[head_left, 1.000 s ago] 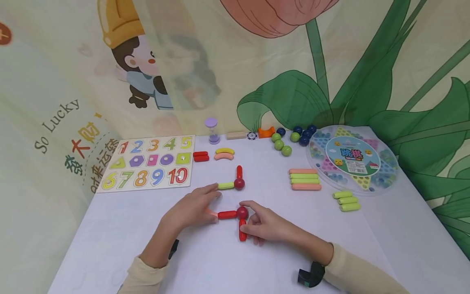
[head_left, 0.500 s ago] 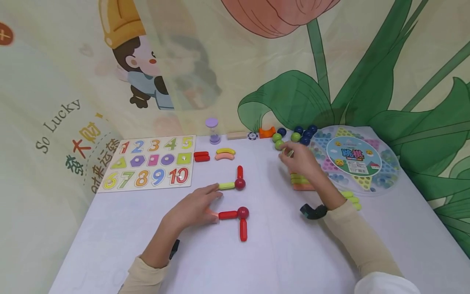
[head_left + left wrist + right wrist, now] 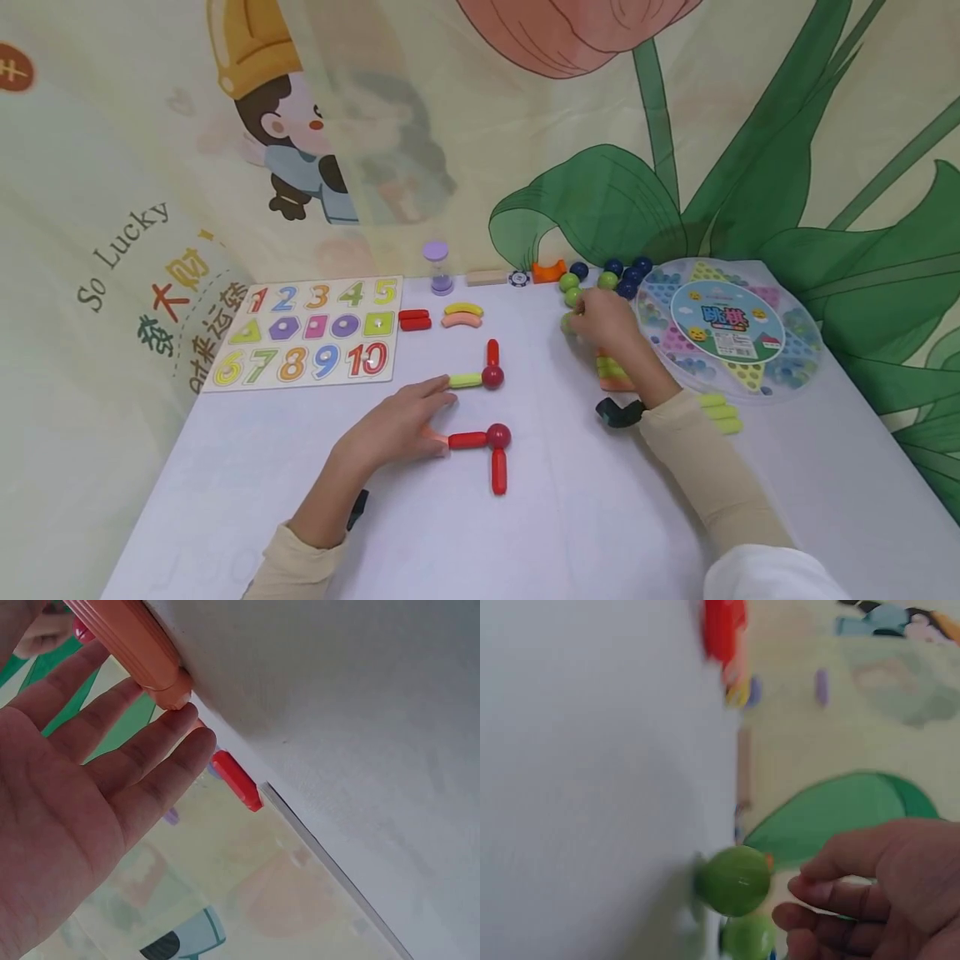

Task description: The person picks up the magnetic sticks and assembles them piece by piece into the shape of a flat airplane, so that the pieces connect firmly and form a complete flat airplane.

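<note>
My left hand (image 3: pixel 397 423) lies over a peach stick (image 3: pixel 142 652), fingers extended, fingertips right at its end in the left wrist view. That stick meets a red stick (image 3: pixel 468 440), which runs to a red ball (image 3: pixel 498 436) with another red stick (image 3: pixel 499 472) below it. Farther back, a light-green stick (image 3: pixel 465 381) and a red stick (image 3: pixel 492 352) join a second red ball (image 3: pixel 492 377). My right hand (image 3: pixel 889 892) has loosely bent fingers beside a green ball (image 3: pixel 735 881); a gap shows between fingertips and ball.
More green balls (image 3: pixel 569 283) and dark blue balls (image 3: pixel 642 265) sit at the back, beside a round checkers board (image 3: pixel 802 333). Green sticks (image 3: pixel 718 412) lie at right. A number puzzle board (image 3: pixel 300 329), red sticks (image 3: pixel 415 320) and an hourglass (image 3: pixel 437 268) stand at left and back.
My right hand has left the red ball and stick and travelled back and right to the green balls. The front green ball has shifted left and nearer. The left hand stays put.
</note>
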Demonstrator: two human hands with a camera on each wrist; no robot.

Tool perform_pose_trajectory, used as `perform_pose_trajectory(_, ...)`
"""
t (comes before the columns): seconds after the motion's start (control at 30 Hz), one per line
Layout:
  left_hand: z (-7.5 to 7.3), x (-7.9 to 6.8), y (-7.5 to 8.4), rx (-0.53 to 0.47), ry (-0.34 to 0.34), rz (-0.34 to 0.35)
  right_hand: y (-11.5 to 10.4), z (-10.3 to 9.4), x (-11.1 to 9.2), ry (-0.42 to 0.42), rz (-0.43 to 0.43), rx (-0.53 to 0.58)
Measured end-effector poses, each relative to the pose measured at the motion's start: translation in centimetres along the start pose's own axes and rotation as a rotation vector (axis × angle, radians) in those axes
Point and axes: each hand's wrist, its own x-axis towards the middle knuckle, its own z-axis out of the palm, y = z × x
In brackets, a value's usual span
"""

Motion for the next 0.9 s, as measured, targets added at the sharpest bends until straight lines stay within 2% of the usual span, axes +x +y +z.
perform_pose_trajectory(0.13, 0.0, 0.0, 0.1, 0.003, 0.007, -0.001, -3.0, 0.8, 0.1, -0.029, -0.055, 0.057)
perform_pose_trajectory(0.27, 0.0, 0.0, 0.2, -0.013, 0.003, -0.006, -5.2, 2.4, -0.4, -0.122, -0.125, -0.048)
perform_pose_trajectory(0.37, 0.0, 0.1, 0.2, -0.011, 0.004, -0.008, -6.0, 3.5, -0.8, -0.194, -0.171, -0.057)
perform_pose_trajectory(0.43, 0.0, 0.0, 0.2, -0.004, 0.008, -0.005, -6.1, 4.1, -0.6, -0.193, -0.189, -0.001)
perform_pose_trajectory(0.6, 0.0, 0.0, 0.1, 0.006, 0.012, 0.009, -6.7, 5.3, 1.0, -0.123, -0.193, 0.179)
perform_pose_trajectory(0.67, 0.0, 0.0, 0.0, 0.008, 0.008, 0.01, -7.5, 5.9, 1.3, -0.126, -0.182, 0.191)
perform_pose_trajectory(0.83, 0.1, 0.0, 0.0, 0.009, 0.004, 0.011, -9.9, 7.3, 1.0, -0.196, -0.175, 0.174)
perform_pose_trajectory(0.9, 0.1, 0.0, 0.0, -0.001, 0.001, 0.017, -10.3, 7.6, 0.8, -0.206, -0.165, 0.21)
